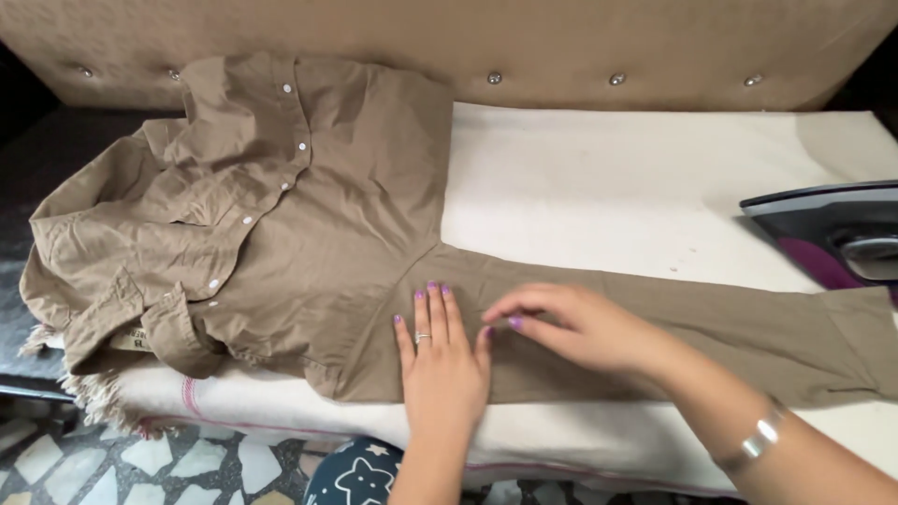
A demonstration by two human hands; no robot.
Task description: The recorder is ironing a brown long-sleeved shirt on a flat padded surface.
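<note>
Two hands: I see both of mine flat on a brown shirt point(309, 234), neither one closed around anything.
Left hand: my left hand point(441, 360) lies palm down with its fingers point(432, 313) straight and together, pressing the cloth where the sleeve meets the body of the shirt; a ring sits on one finger.
Right hand: my right hand point(585, 327) comes in from the right, relaxed and slightly arched, its fingertips point(514, 321) touching the sleeve just beside the left hand's fingers; a metal bracelet point(760, 438) circles that wrist.
Sleeve: the sleeve point(739, 332) runs out flat under my right hand and on past my right forearm towards the right edge, smooth along most of its length.
Shirt body: beyond and to the left of my left hand, the body lies rumpled, with the collar and a row of pale buttons point(267, 201) on the far side; part of it hangs over the left end of the bench.
Bench: a white padded cloth point(599, 187) covers it, bare beyond my right hand.
Iron: an iron point(832, 234) rests well apart from my right hand, at the far right on the cloth.
Backdrop: a tan padded board point(561, 47) with studs stands behind everything.
</note>
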